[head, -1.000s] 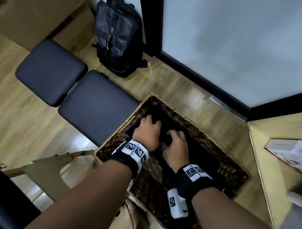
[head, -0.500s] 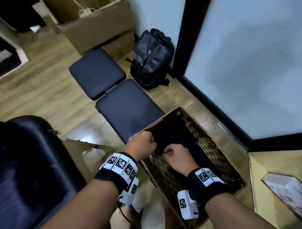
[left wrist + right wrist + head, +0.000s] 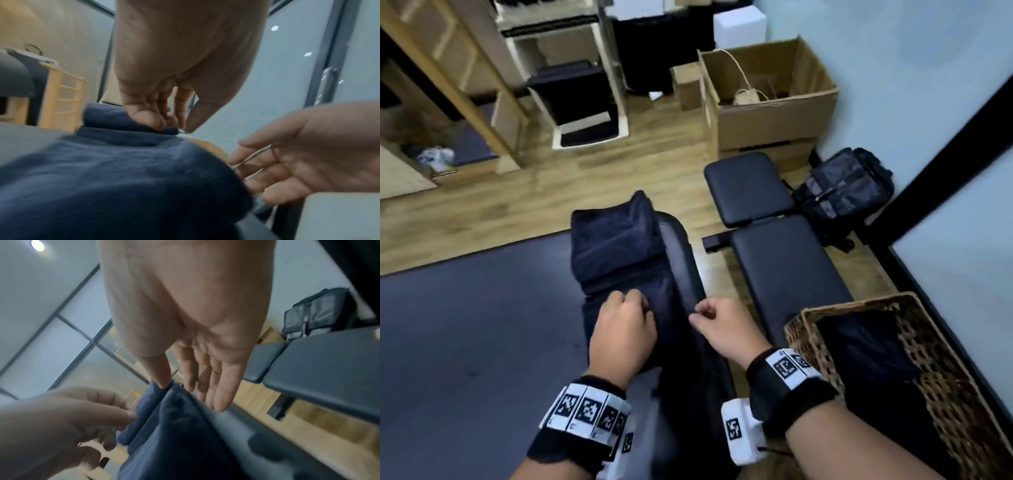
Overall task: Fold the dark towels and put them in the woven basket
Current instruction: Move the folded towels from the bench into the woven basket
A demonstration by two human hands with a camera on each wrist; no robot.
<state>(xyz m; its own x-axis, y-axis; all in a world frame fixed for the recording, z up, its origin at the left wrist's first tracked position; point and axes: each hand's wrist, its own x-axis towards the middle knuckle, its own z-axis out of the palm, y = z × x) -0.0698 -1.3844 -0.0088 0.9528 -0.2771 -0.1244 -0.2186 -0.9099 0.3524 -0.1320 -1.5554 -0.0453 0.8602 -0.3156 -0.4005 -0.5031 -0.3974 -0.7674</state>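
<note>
Woven basket (image 3: 941, 370) lower right, dark folded towel (image 3: 866, 346) inside, left hand (image 3: 621, 334) pinching dark towel (image 3: 616, 253) frame centre, right hand (image 3: 722, 327) beside it, fingers loose, cardboard box (image 3: 774, 113) upper right holding cord.

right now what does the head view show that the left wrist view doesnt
Only the head view shows the woven basket with a dark towel already in it, the black bench, the backpack and the cardboard box. Only the left wrist view shows the left hand's fingers curled onto a fold of cloth from beneath. Both show the left hand, the right hand with loose fingers, and the unfolded dark towel.
</note>
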